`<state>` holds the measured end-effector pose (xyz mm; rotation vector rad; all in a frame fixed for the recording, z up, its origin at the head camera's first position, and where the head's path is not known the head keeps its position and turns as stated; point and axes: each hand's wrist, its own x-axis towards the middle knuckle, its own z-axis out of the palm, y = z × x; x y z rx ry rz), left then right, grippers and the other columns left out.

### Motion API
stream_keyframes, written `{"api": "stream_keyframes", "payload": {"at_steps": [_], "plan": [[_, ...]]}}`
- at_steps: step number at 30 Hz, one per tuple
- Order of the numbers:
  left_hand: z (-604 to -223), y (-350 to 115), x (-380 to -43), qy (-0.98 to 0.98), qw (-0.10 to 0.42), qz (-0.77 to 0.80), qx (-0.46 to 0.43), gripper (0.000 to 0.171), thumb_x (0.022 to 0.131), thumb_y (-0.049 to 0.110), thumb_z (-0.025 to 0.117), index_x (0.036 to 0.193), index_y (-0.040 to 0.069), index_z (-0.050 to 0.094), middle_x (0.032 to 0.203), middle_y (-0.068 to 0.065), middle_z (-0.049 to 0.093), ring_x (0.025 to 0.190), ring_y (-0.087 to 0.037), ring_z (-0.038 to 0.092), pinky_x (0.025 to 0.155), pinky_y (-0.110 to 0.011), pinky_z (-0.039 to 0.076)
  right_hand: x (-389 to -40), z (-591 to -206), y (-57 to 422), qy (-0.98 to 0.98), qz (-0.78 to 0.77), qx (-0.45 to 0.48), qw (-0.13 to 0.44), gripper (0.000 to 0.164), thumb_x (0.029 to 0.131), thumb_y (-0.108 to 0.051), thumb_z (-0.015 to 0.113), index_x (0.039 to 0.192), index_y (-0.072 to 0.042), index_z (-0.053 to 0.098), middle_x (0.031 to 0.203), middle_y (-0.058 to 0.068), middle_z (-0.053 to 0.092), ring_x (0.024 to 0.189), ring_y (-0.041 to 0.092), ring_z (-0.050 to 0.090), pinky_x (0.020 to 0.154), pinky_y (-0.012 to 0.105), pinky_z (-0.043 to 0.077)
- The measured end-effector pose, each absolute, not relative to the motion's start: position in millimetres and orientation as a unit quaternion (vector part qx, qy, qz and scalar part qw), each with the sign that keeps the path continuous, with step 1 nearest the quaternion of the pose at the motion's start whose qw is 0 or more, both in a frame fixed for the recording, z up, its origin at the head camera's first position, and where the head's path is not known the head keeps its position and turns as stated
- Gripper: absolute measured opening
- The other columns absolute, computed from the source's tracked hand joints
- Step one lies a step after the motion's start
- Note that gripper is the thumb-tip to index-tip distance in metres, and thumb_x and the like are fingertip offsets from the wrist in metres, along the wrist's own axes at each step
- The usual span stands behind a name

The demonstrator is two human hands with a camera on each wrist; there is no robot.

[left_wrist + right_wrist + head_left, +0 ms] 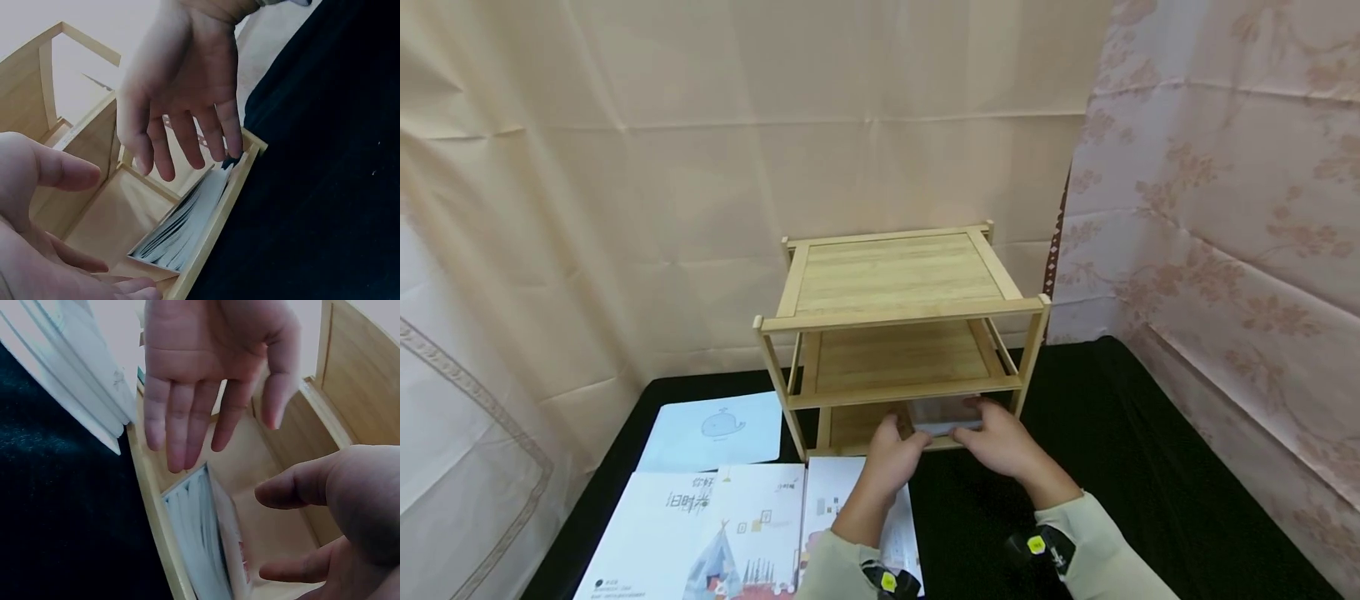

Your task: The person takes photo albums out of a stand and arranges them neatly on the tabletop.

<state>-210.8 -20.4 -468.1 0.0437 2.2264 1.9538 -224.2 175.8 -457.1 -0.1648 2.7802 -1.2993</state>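
A three-tier light wooden rack [910, 267] stands on the black cloth. On the right part of its bottom shelf [112, 212] is a book [203, 531] with a pale cover and loosely spread white pages towards the front. My left hand [895, 458] is at the shelf's front edge, left of the book, fingers spread and relaxed. On the other side, my right hand [1003, 446] reaches in at the right front corner, its fingers loosely extended. Both wrist views show a gap between the two palms, with the book below and between them.
Several white illustrated books [760, 525] lie at the front left, reaching under my left forearm. Behind them is a light blue book [711, 429] with a whale drawing. The rack's middle shelf [902, 358] overhangs the hands. Curtains [1217, 208] enclose the back and sides.
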Motion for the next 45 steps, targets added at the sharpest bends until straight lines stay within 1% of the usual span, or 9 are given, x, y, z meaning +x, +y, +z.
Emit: {"api": "stream_keyframes", "payload": {"at_steps": [4, 8, 13, 19, 22, 27, 35, 38, 45], "plan": [[-470.6, -18.9, -210.4, 0.743, 0.098, 0.663, 0.013, 0.079, 0.092, 0.021, 0.069, 0.154, -0.01, 0.032, 0.148, -0.03, 0.049, 0.133, -0.045, 0.053, 0.113, -0.059, 0.043, -225.3, -462.2, 173.8, 0.909, -0.412, -0.054, 0.029, 0.068, 0.093, -0.024, 0.072, 0.148, 0.008, 0.046, 0.147, 0.031, 0.051, 0.128, 0.048, 0.057, 0.105, 0.062, 0.048], [-473.7, -17.9, -210.8, 0.737, 0.11, 0.666, 0.026, 0.073, 0.092, 0.021, 0.069, 0.151, -0.009, 0.039, 0.144, -0.028, 0.055, 0.131, -0.039, 0.057, 0.112, -0.056, 0.045, -225.8, -466.2, 170.8, 0.917, -0.395, -0.042, 0.034, 0.069, 0.093, -0.025, 0.071, 0.149, 0.008, 0.045, 0.149, 0.032, 0.05, 0.131, 0.049, 0.055, 0.107, 0.063, 0.046], [-476.0, -16.8, -212.2, 0.721, 0.118, 0.682, 0.041, 0.071, 0.092, 0.018, 0.068, 0.151, -0.009, 0.039, 0.147, -0.028, 0.053, 0.135, -0.039, 0.055, 0.115, -0.054, 0.044, -226.1, -468.0, 168.8, 0.922, -0.384, -0.027, 0.041, 0.071, 0.093, -0.028, 0.07, 0.149, 0.007, 0.045, 0.151, 0.036, 0.045, 0.133, 0.052, 0.052, 0.108, 0.065, 0.044], [-476.0, -17.0, -212.9, 0.716, 0.123, 0.686, 0.033, 0.073, 0.091, 0.019, 0.068, 0.151, -0.011, 0.038, 0.148, -0.029, 0.052, 0.136, -0.041, 0.054, 0.116, -0.055, 0.042, -225.4, -468.2, 168.4, 0.924, -0.377, -0.019, 0.059, 0.074, 0.092, -0.034, 0.072, 0.15, 0.005, 0.045, 0.148, 0.034, 0.049, 0.123, 0.048, 0.06, 0.097, 0.058, 0.054], [-476.4, -16.9, -212.8, 0.715, 0.124, 0.687, 0.032, 0.073, 0.091, 0.019, 0.069, 0.151, -0.011, 0.038, 0.148, -0.029, 0.052, 0.136, -0.041, 0.054, 0.117, -0.054, 0.041, -225.0, -468.0, 168.0, 0.924, -0.376, -0.018, 0.061, 0.075, 0.092, -0.034, 0.072, 0.15, 0.005, 0.045, 0.147, 0.032, 0.05, 0.121, 0.046, 0.062, 0.094, 0.056, 0.055], [-478.1, -15.9, -213.4, 0.715, 0.114, 0.689, 0.037, 0.072, 0.091, 0.017, 0.069, 0.149, -0.012, 0.038, 0.147, -0.03, 0.052, 0.136, -0.042, 0.053, 0.116, -0.055, 0.041, -223.6, -466.9, 166.6, 0.925, -0.377, -0.017, 0.055, 0.072, 0.093, -0.032, 0.071, 0.149, 0.005, 0.045, 0.145, 0.032, 0.051, 0.123, 0.047, 0.061, 0.098, 0.059, 0.053], [-478.3, -15.2, -213.7, 0.721, 0.1, 0.684, 0.038, 0.072, 0.086, 0.016, 0.073, 0.145, -0.011, 0.042, 0.143, -0.028, 0.056, 0.13, -0.037, 0.058, 0.112, -0.052, 0.046, -223.3, -464.4, 165.5, 0.93, -0.366, -0.025, 0.037, 0.072, 0.092, -0.03, 0.071, 0.149, 0.005, 0.045, 0.146, 0.032, 0.052, 0.129, 0.05, 0.056, 0.104, 0.063, 0.048], [-477.2, -14.9, -213.6, 0.718, 0.099, 0.688, 0.039, 0.072, 0.085, 0.015, 0.074, 0.145, -0.011, 0.042, 0.142, -0.027, 0.056, 0.128, -0.035, 0.058, 0.111, -0.052, 0.046, -222.7, -463.6, 165.5, 0.933, -0.358, -0.023, 0.034, 0.071, 0.092, -0.03, 0.071, 0.148, 0.006, 0.047, 0.145, 0.032, 0.053, 0.129, 0.049, 0.057, 0.105, 0.063, 0.047], [-475.1, -14.9, -210.8, 0.718, 0.099, 0.689, 0.023, 0.075, 0.084, 0.016, 0.075, 0.146, -0.01, 0.04, 0.142, -0.027, 0.055, 0.127, -0.036, 0.057, 0.112, -0.055, 0.044, -221.4, -459.1, 165.9, 0.94, -0.337, -0.025, 0.035, 0.069, 0.091, -0.034, 0.073, 0.144, 0.006, 0.051, 0.137, 0.031, 0.06, 0.116, 0.042, 0.065, 0.092, 0.057, 0.055]]}}
